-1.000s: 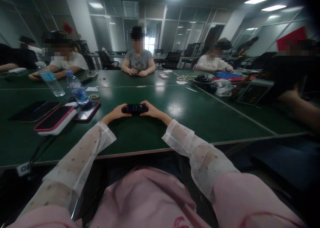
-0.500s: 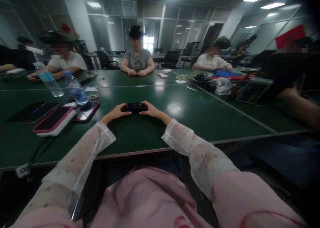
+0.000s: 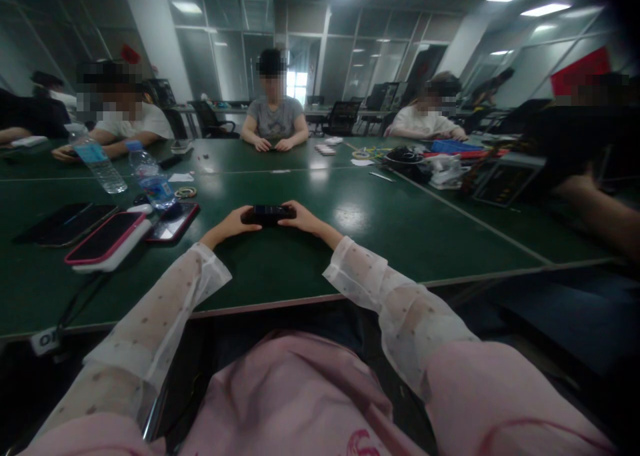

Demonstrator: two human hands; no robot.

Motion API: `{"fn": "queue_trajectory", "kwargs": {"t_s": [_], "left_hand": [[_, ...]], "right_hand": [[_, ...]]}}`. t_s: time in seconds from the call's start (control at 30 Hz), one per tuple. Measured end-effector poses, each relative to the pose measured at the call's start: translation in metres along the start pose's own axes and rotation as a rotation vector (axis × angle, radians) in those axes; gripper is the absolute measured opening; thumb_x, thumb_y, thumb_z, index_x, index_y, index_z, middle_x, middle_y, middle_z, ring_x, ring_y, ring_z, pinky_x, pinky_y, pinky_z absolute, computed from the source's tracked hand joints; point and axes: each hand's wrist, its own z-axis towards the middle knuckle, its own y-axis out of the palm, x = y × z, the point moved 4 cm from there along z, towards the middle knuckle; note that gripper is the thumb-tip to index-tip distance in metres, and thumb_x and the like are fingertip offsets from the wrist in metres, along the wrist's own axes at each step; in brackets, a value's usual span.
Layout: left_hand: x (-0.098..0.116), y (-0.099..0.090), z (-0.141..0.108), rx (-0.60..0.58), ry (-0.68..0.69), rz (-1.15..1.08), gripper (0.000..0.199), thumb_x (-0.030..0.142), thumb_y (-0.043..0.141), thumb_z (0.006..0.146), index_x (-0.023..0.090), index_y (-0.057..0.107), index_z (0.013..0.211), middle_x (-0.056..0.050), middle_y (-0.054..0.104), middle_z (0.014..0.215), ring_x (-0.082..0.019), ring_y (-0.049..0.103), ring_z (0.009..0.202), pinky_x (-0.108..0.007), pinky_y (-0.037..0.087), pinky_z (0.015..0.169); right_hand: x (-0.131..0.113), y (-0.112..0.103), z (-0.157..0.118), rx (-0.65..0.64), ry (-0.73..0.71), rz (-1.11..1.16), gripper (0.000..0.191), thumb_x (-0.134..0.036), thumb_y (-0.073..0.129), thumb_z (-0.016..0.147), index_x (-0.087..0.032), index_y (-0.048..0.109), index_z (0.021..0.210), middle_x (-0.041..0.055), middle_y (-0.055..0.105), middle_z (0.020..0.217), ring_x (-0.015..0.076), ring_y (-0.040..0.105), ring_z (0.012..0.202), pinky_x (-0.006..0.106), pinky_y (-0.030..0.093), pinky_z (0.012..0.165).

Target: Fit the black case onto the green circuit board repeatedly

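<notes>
A dark smartphone (image 3: 269, 214) is held sideways just above the green table, its dim screen facing me. My left hand (image 3: 234, 224) is closed around its left end, thumb on the near side. On the right end, my right hand (image 3: 304, 219) grips it the same way. What the dim screen displays is too small to read. To the left of my hands lie a phone in a pink case (image 3: 107, 236), resting on a white object, and another red-edged phone (image 3: 175, 223).
Two water bottles (image 3: 153, 176) lean at the left, near a roll of tape (image 3: 185, 193) and dark phones (image 3: 65, 224). A pen (image 3: 382, 177), cables and a black metal box (image 3: 509, 179) are at the right. A person in grey (image 3: 273, 119) sits opposite; others sit on both sides.
Both hands keep hold of the smartphone in nearly the same place. The view has shifted very slightly; nothing else visibly differs.
</notes>
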Motion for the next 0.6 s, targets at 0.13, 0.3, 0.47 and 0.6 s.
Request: {"fn": "queue_trajectory", "kwargs": {"t_s": [0.13, 0.3, 0.47, 0.6], "left_hand": [[-0.001, 0.001, 0.001, -0.004, 0.003, -0.028, 0.069, 0.042, 0.082, 0.063, 0.014, 0.058, 0.121, -0.013, 0.064, 0.122, -0.031, 0.06, 0.114, -0.049, 0.044, 0.102], [-0.005, 0.003, 0.002, -0.026, -0.008, -0.12, 0.073, 0.041, 0.083, 0.062, 0.014, 0.055, 0.124, -0.015, 0.062, 0.127, -0.03, 0.061, 0.114, -0.05, 0.043, 0.103], [-0.007, 0.003, 0.003, -0.034, 0.015, -0.115, 0.07, 0.042, 0.082, 0.064, 0.016, 0.057, 0.124, -0.013, 0.063, 0.126, -0.029, 0.061, 0.114, -0.049, 0.043, 0.104], [-0.009, 0.004, 0.003, -0.05, 0.014, -0.127, 0.069, 0.041, 0.081, 0.066, 0.014, 0.056, 0.125, -0.014, 0.063, 0.127, -0.028, 0.061, 0.115, -0.049, 0.042, 0.106]], "right_hand": [[-0.004, -0.002, 0.0, 0.017, 0.02, 0.037, 0.063, -0.039, 0.082, 0.064, -0.018, 0.053, 0.115, 0.0072, 0.06, 0.106, 0.0224, 0.06, 0.101, 0.045, 0.047, 0.096], [-0.021, -0.016, -0.001, 0.113, 0.035, 0.17, 0.063, -0.04, 0.083, 0.063, -0.018, 0.053, 0.115, 0.0084, 0.062, 0.108, 0.0239, 0.059, 0.104, 0.046, 0.045, 0.099], [-0.018, -0.039, 0.001, 0.31, 0.052, 0.239, 0.066, -0.046, 0.08, 0.064, -0.019, 0.05, 0.117, 0.0098, 0.061, 0.112, 0.0252, 0.058, 0.11, 0.044, 0.046, 0.099], [0.008, -0.052, 0.004, 0.491, 0.133, 0.119, 0.065, -0.045, 0.078, 0.065, -0.02, 0.049, 0.117, 0.0098, 0.062, 0.111, 0.0253, 0.06, 0.106, 0.045, 0.047, 0.096]]}}
